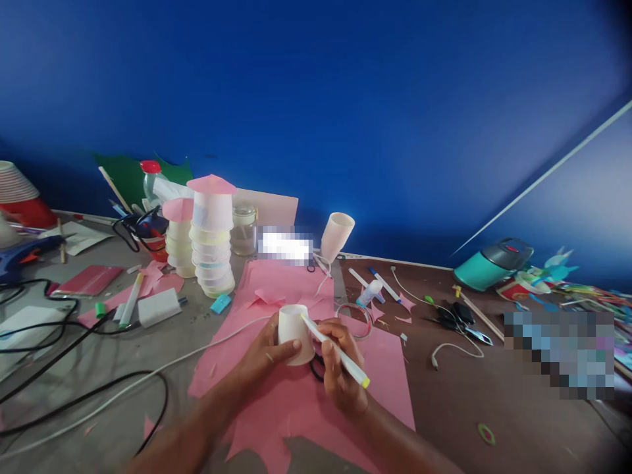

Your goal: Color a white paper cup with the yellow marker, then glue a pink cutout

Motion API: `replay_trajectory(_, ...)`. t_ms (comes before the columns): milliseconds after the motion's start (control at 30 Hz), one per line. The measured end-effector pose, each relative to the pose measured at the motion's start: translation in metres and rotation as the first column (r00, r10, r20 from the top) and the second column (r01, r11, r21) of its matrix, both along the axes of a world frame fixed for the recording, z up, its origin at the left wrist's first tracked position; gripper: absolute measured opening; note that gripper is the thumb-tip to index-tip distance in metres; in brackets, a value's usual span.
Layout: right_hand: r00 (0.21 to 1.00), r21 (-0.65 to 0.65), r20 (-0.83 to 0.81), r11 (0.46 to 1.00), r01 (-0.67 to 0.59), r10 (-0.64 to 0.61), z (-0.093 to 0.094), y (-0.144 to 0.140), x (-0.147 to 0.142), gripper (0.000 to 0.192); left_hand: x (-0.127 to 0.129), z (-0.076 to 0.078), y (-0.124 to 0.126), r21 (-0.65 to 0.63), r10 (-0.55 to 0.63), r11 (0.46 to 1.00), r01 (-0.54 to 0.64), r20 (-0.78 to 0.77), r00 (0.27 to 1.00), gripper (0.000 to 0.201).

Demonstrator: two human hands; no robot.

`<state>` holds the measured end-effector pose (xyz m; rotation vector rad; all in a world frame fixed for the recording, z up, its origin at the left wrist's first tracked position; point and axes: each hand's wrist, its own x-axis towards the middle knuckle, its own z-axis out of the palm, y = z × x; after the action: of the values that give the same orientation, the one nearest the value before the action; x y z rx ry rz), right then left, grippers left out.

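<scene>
Gripped in my left hand [264, 349] is a white paper cup [292, 336], turned upside down, with my thumb across its front. My right hand [343, 365] holds a white marker [340, 355] with a yellow end; its tip meets or nearly meets the cup's upper right side. Pink paper [266, 401] with cut edges lies beneath both hands. Dark scissor handles [317, 367] show partly behind the cup and my right hand. Beyond and to the left stands a tower of stacked cups [212, 243] topped by a pink paper cone, with a shorter similar tower [180, 240] beside it.
A leaning cup stack [337, 236] and a glass jar [243, 230] stand at the back. On the right are a glue bottle [370, 293], a blue-capped marker [385, 284] and a teal flask [486, 266]. Cables [162, 368] cross the left side, near a green-capped marker [131, 303].
</scene>
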<state>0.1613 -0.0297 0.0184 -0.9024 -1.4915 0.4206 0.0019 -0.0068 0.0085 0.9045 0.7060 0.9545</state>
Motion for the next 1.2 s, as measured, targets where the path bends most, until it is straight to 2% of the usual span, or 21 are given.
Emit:
replay_trajectory(233,0.997,-0.068,-0.036,0.996,0.062,-0.065,-0.002,0.005,0.001,0.024,0.0,0.003,-0.001,-0.014,0.02,1.0,-0.019,0.008,1.0,0.049)
replay_trajectory(400,0.995,-0.11,-0.066,0.992,0.063,-0.07,-0.004,0.005,0.001,0.026,0.001,0.002,-0.001,-0.022,0.015,1.0,-0.014,0.05,0.999,0.048)
replay_trajectory(600,0.998,-0.101,-0.049,0.994,0.043,-0.049,-0.004,0.003,0.002,0.026,0.001,0.006,-0.002,-0.041,0.017,0.999,-0.014,0.056,0.998,0.034)
replay_trajectory(933,0.996,0.02,0.039,0.997,-0.078,0.077,0.0,-0.006,0.001,0.019,-0.001,0.003,-0.002,-0.014,-0.005,1.0,0.006,0.088,0.996,0.034)
replay_trajectory(1067,0.993,0.034,0.107,0.998,-0.053,0.049,-0.001,-0.006,0.0,0.019,-0.001,0.002,-0.003,-0.011,0.005,1.0,-0.004,0.067,0.998,0.038)
replay_trajectory(1200,0.998,0.013,0.062,1.0,-0.02,0.02,-0.001,-0.004,0.0,0.018,0.001,0.006,-0.003,-0.022,0.006,1.0,-0.005,0.065,0.998,0.04)
